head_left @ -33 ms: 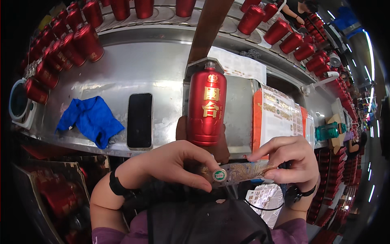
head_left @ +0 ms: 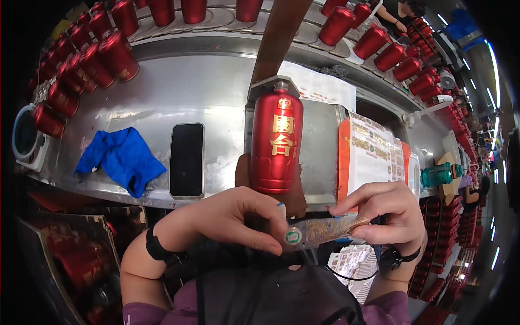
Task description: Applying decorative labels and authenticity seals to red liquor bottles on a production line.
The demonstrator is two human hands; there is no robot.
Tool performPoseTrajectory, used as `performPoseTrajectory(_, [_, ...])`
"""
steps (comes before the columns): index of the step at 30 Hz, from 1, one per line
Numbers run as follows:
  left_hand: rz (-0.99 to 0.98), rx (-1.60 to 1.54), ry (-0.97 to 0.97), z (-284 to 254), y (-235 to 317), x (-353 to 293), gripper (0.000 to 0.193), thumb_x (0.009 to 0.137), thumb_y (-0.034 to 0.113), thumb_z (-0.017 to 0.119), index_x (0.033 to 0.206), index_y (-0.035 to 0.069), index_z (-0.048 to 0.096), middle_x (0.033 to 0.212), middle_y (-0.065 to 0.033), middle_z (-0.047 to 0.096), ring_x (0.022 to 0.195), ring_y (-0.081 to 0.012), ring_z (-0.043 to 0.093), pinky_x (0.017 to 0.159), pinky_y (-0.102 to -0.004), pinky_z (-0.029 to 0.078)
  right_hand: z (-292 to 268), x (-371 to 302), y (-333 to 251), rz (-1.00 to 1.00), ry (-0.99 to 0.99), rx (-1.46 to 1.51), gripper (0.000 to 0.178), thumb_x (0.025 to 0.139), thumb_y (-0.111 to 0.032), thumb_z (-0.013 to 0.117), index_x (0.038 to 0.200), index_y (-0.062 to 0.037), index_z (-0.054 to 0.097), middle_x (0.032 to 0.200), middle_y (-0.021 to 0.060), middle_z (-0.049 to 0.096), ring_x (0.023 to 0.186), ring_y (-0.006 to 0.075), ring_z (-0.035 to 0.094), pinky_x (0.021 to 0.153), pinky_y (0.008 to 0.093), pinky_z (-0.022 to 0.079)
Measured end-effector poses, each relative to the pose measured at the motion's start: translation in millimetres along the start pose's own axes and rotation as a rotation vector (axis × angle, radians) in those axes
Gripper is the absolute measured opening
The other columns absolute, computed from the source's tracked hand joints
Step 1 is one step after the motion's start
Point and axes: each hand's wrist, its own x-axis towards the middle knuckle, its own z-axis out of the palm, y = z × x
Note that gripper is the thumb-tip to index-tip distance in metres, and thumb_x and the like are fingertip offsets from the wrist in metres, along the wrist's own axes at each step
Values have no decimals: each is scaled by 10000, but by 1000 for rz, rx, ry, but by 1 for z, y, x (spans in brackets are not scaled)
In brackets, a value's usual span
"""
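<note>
My right hand [head_left: 387,211] pinches the right end of a clear decal strip [head_left: 325,230] with gold patterning and a round green-and-white mark near its left end. At that left end my left hand [head_left: 249,219] has its thumb and index finger curled around, the fingertips meeting the strip's edge. A small blue bit shows on the left index finger. Just beyond the hands, a glossy red bottle [head_left: 276,146] with gold characters and a bare threaded neck lies on a dark brown rest [head_left: 242,170], its neck pointing away from me.
On the metal bench [head_left: 216,81] to the left lie a black phone [head_left: 187,160] and a crumpled blue cloth [head_left: 122,160]. Printed decal sheets [head_left: 374,154] sit on the right. Red bottles [head_left: 116,57] line a conveyor [head_left: 216,24] behind a brown post [head_left: 276,40]. Another person [head_left: 401,16] works far right.
The strip's left end has tilted and shifted slightly, with its green mark lower. A blue bit now shows by my left index finger. The bottle stays put.
</note>
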Motion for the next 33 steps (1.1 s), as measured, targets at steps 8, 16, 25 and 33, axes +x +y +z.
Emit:
performPoseTrajectory(8, [36, 507, 683, -10, 7, -16, 84, 898, 104, 741, 932, 27, 744, 846, -21, 690, 787, -88, 637, 728, -247, 500, 15, 2, 46, 257, 246, 147, 188, 857, -73, 739, 717, -3, 636, 738, 63, 659, 628, 112, 616, 571, 244, 444])
performPoseTrajectory(16, [-19, 220, 814, -21, -4, -6, 92, 920, 66, 716, 932, -24, 707, 837, -18, 698, 780, -51, 632, 709, -198, 501, 40, 15, 93, 362, 377, 342, 159, 936, -129, 698, 835, -12, 662, 638, -46, 589, 583, 12, 517, 538, 197, 384])
performPoseTrajectory(25, [-80, 296, 840, -29, -9, -5, 137, 911, 122, 744, 940, -11, 736, 792, 14, 688, 707, -6, 567, 624, -183, 449, 42, 21, 107, 355, 389, 345, 175, 948, -140, 687, 828, -15, 666, 653, -58, 576, 602, 4, 481, 541, 202, 361])
performPoseTrajectory(33, [-85, 264, 836, -30, -10, -5, 86, 915, 72, 722, 924, -12, 707, 822, 11, 673, 745, -21, 574, 657, -180, 446, 40, 19, 114, 338, 353, 313, 164, 955, -137, 672, 850, -12, 660, 742, 14, 645, 593, 38, 538, 524, 209, 428])
